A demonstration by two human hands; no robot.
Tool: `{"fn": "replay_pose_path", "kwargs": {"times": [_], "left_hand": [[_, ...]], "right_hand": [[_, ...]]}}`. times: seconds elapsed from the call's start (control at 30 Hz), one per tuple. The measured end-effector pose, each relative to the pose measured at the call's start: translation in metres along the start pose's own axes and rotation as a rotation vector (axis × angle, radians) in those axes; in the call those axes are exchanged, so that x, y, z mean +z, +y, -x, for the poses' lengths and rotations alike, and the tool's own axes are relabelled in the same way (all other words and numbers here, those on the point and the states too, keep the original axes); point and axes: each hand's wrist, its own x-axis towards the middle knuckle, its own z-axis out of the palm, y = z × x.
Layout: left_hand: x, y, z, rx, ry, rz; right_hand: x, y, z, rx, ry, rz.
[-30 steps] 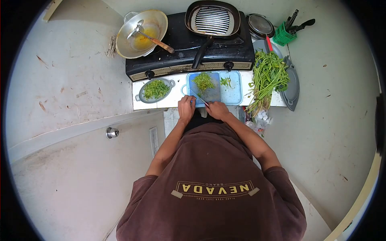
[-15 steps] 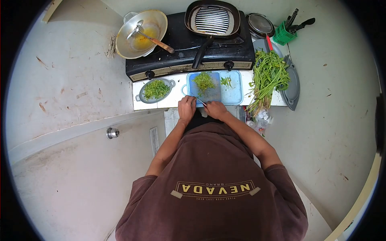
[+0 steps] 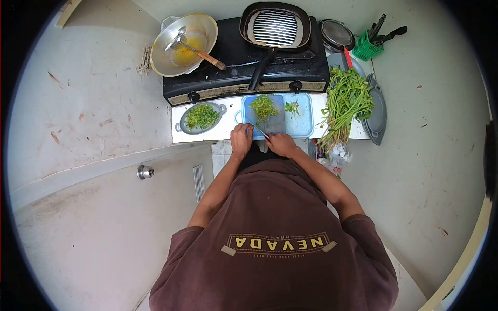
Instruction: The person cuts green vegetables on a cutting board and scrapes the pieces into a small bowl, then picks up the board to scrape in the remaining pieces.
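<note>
My right hand (image 3: pixel 280 144) is closed around the handle of a small knife (image 3: pixel 261 130). Its blade points up and left, over the near edge of a blue cutting board (image 3: pixel 299 124). At the board's near left corner is my left hand (image 3: pixel 241 140), fingers curled close to the knife tip; whatever they hold is too small to make out. Chopped greens (image 3: pixel 263 108) lie in a heap on the board's darker left part. A few loose leaves (image 3: pixel 292 107) rest on its lighter right part. More chopped greens (image 3: pixel 201 116) fill a grey oval dish (image 3: pixel 178 126) on the left.
Behind the board stands a black stove (image 3: pixel 228 58) bearing a wok (image 3: pixel 157 56) with a ladle (image 3: pixel 203 54) and a grill pan (image 3: pixel 306 35). Uncut leafy stems (image 3: pixel 348 98) lie on the right. A green basket (image 3: pixel 368 47) holds knives at the back.
My right hand has shifted very slightly to the right and down with the knife. My left hand stays almost in place. The greens look the same.
</note>
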Motion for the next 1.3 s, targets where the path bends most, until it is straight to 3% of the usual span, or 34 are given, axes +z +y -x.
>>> {"fn": "replay_pose_path", "kwargs": {"times": [0.67, 0.77, 1.3], "left_hand": [[0.001, 0.0, 0.0, -0.055, -0.009, 0.02], [0.0, -0.002, -0.002, 0.056, 0.016, -0.052], [0.0, -0.005, 0.003, 0.1, 0.036, -0.047]], "right_hand": [[0.001, 0.004, -0.002, 0.034, -0.02, 0.01], [0.008, 0.01, -0.003, 0.012, 0.007, 0.03], [0.006, 0.002, -0.014, -0.05, -0.017, 0.045]]}}
